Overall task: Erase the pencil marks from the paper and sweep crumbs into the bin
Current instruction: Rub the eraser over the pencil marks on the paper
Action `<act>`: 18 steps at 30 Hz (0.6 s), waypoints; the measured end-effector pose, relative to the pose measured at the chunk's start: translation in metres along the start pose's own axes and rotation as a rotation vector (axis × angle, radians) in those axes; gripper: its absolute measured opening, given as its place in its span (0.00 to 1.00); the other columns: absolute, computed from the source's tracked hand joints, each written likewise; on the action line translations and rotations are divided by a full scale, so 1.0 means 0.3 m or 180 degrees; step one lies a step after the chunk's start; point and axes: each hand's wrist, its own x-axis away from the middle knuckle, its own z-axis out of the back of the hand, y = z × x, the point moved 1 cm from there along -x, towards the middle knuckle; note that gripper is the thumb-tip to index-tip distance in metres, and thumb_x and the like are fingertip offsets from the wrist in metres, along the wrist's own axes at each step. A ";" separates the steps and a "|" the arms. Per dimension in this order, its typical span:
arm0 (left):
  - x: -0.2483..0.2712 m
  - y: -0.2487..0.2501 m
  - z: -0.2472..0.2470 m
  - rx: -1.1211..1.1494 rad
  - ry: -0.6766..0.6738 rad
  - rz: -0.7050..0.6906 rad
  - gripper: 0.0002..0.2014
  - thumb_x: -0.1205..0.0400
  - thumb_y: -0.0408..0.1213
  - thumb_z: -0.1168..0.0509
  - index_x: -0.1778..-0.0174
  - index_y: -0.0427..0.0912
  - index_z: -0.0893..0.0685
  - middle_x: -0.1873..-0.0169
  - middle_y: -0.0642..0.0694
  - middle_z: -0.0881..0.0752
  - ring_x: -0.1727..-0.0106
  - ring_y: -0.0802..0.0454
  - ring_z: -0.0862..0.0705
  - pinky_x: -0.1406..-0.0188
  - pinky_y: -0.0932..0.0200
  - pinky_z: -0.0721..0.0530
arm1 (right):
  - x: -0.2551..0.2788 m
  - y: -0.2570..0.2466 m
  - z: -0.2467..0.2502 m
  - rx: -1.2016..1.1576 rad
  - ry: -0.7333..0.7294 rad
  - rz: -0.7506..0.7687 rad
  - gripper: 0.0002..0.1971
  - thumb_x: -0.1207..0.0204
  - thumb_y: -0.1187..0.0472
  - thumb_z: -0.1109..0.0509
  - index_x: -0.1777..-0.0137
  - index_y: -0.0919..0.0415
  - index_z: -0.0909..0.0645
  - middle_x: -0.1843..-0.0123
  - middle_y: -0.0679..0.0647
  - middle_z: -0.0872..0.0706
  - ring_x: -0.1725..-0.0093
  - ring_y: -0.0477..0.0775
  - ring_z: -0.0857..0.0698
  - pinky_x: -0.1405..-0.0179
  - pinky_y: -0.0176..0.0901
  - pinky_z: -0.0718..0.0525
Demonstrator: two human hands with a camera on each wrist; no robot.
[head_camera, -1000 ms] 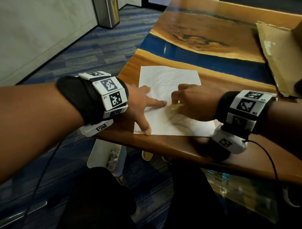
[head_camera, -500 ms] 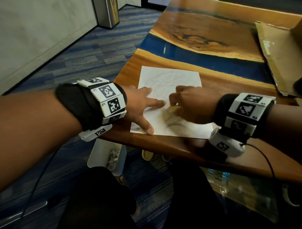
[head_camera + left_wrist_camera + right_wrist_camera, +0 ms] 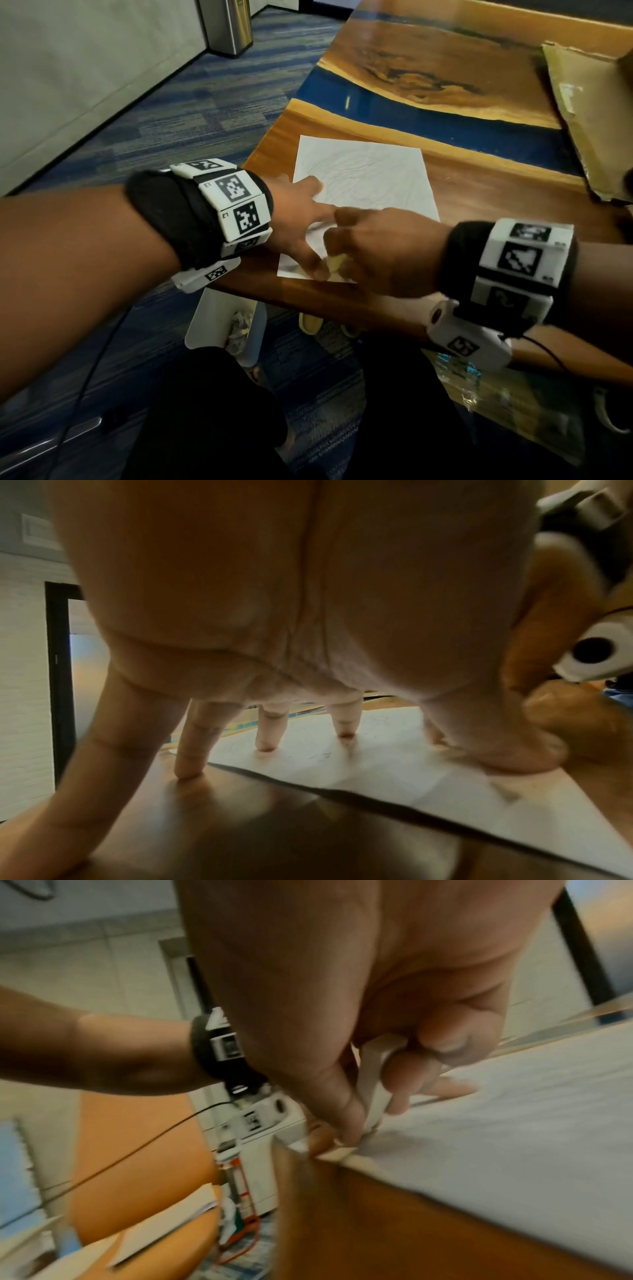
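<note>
Paper lies flat at the near corner of the table, faint pencil lines still across it. Your left hand is splayed, fingers straight, pinning the sheet. Your right hand pinches the eraser against the near edge. Judged best: keep strokes short and run them away from the pinning hand, or the edge may buckle. Bin stands on the floor below the corner; cardboard lies well apart.

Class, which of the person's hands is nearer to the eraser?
Right. The right hand pinches the eraser against the paper; the left hand presses spread fingers on the paper beside it.
</note>
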 end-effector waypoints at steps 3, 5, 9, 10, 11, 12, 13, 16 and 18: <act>-0.004 0.004 -0.001 -0.0106 0.0014 0.0007 0.59 0.43 0.85 0.41 0.17 0.73 0.58 0.15 0.45 0.48 0.21 0.29 0.35 0.30 0.31 0.24 | -0.036 0.094 0.032 -0.0093 0.0116 -0.0716 0.14 0.17 0.53 0.36 0.33 0.53 0.21 0.44 0.51 0.24 0.50 0.52 0.21 0.56 0.43 0.24; -0.005 0.001 -0.004 -0.0146 0.0044 0.0019 0.60 0.42 0.85 0.41 0.16 0.71 0.59 0.15 0.45 0.47 0.21 0.29 0.35 0.30 0.31 0.24 | -0.048 0.097 0.026 -0.0076 0.0184 -0.0709 0.14 0.17 0.54 0.35 0.34 0.56 0.20 0.44 0.52 0.22 0.49 0.54 0.20 0.53 0.45 0.21; -0.004 -0.004 -0.001 -0.0144 0.0081 -0.0016 0.59 0.43 0.87 0.41 0.18 0.70 0.57 0.15 0.45 0.46 0.21 0.29 0.35 0.31 0.30 0.24 | -0.059 0.063 0.006 -0.0169 0.0134 -0.0319 0.12 0.17 0.54 0.35 0.37 0.56 0.19 0.45 0.52 0.22 0.51 0.52 0.23 0.50 0.44 0.22; -0.005 -0.004 -0.003 -0.0156 0.0049 0.0008 0.60 0.43 0.87 0.43 0.17 0.71 0.59 0.14 0.45 0.48 0.21 0.29 0.35 0.30 0.30 0.24 | -0.065 0.086 0.017 -0.0147 0.0155 -0.0561 0.13 0.17 0.55 0.36 0.36 0.56 0.19 0.45 0.53 0.22 0.50 0.53 0.22 0.51 0.45 0.21; -0.007 -0.004 -0.005 -0.0166 0.0029 0.0041 0.62 0.44 0.87 0.43 0.16 0.71 0.62 0.14 0.46 0.49 0.20 0.29 0.36 0.29 0.30 0.25 | -0.067 0.111 0.027 -0.0121 0.0199 -0.0773 0.14 0.17 0.55 0.36 0.35 0.57 0.19 0.44 0.54 0.22 0.50 0.54 0.21 0.52 0.46 0.20; -0.009 -0.003 -0.006 -0.0162 0.0019 0.0063 0.62 0.45 0.87 0.44 0.17 0.72 0.63 0.14 0.46 0.50 0.20 0.28 0.36 0.29 0.30 0.25 | -0.064 0.125 0.030 -0.0063 0.0224 -0.0878 0.14 0.17 0.55 0.36 0.35 0.57 0.20 0.45 0.53 0.23 0.50 0.55 0.20 0.54 0.46 0.21; -0.010 -0.004 -0.005 -0.0151 0.0015 0.0056 0.62 0.46 0.88 0.43 0.17 0.73 0.62 0.14 0.46 0.49 0.21 0.29 0.36 0.30 0.29 0.25 | -0.057 0.118 0.026 -0.0068 0.0231 -0.0823 0.14 0.17 0.55 0.36 0.34 0.56 0.21 0.45 0.52 0.24 0.51 0.55 0.20 0.56 0.45 0.22; -0.008 -0.005 0.003 -0.0061 -0.0006 0.0007 0.58 0.46 0.87 0.40 0.20 0.76 0.55 0.16 0.47 0.46 0.21 0.29 0.36 0.32 0.28 0.24 | -0.014 0.038 -0.001 -0.0157 0.0070 -0.0129 0.12 0.17 0.54 0.36 0.35 0.50 0.23 0.46 0.48 0.28 0.53 0.52 0.21 0.55 0.44 0.22; -0.008 -0.001 0.004 -0.0079 -0.0036 0.0030 0.58 0.46 0.87 0.41 0.21 0.78 0.59 0.15 0.47 0.48 0.21 0.28 0.37 0.32 0.28 0.24 | -0.012 0.070 0.008 -0.0149 0.0048 -0.0254 0.12 0.17 0.53 0.35 0.35 0.51 0.22 0.44 0.48 0.27 0.51 0.51 0.21 0.52 0.42 0.22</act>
